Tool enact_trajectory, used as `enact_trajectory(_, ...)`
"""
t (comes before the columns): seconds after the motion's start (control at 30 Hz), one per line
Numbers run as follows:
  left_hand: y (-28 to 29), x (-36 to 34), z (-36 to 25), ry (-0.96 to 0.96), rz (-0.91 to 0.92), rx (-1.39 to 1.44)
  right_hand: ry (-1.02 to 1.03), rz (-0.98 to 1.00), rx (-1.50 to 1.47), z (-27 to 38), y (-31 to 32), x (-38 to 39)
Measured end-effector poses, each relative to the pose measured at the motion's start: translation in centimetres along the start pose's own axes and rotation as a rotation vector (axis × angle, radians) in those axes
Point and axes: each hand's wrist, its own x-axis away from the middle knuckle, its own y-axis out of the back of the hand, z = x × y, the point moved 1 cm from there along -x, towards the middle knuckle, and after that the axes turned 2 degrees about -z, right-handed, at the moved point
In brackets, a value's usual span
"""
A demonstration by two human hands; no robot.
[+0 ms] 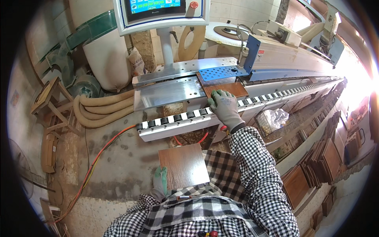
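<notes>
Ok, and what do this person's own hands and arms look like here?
Both hands are gloved. The right glove is grey with green on the fingers, faint print on the back and a dark band at the wrist. The left glove is also grey and green. The right sleeve and left sleeve are long, in a small black-and-white check.

The gloves point(227, 110) are grey with green fingertips point(219, 93), the sleeves point(252, 152) black-and-white checked. The boards point(183, 168) show brown wood grain. The plate point(221, 73) is blue, the hoses point(112, 100) tan.
</notes>
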Motion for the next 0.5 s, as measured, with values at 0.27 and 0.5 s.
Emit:
enact_trajectory(0.27,-1.5,1.1,-2.3,0.077,0.008,0.246,-0.055,-0.024,0.047,-2.3,-0.4,0.2)
enact_trajectory(0.5,-1.1,0.7,-1.4,0.018,0.005,0.101,-0.199,-0.041,0.156,-6.6,0.0,0.7)
